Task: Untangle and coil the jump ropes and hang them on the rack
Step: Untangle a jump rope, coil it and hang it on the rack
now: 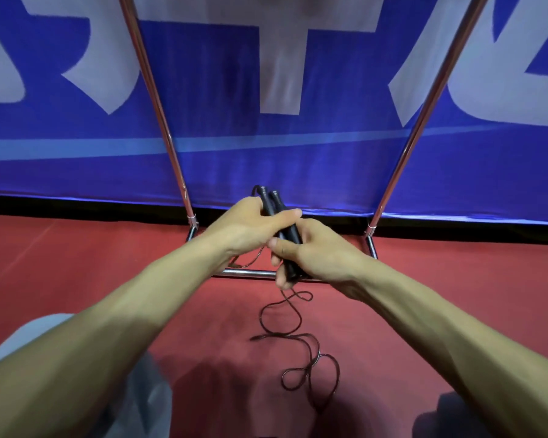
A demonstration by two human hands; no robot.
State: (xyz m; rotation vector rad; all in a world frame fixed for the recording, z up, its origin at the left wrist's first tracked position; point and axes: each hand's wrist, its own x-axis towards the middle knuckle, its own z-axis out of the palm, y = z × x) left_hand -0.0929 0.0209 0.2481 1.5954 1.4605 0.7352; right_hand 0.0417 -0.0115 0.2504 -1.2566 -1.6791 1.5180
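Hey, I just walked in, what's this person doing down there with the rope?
A person is holding the two black handles of a jump rope together, the left hand gripping their upper part and the right hand their lower part. The cord trails down from the hands in loose loops across the red floor, not yet coiled. A chrome rack stands just beyond the hands, in front of a blue banner. Nothing shows hanging on the visible part of the rack.
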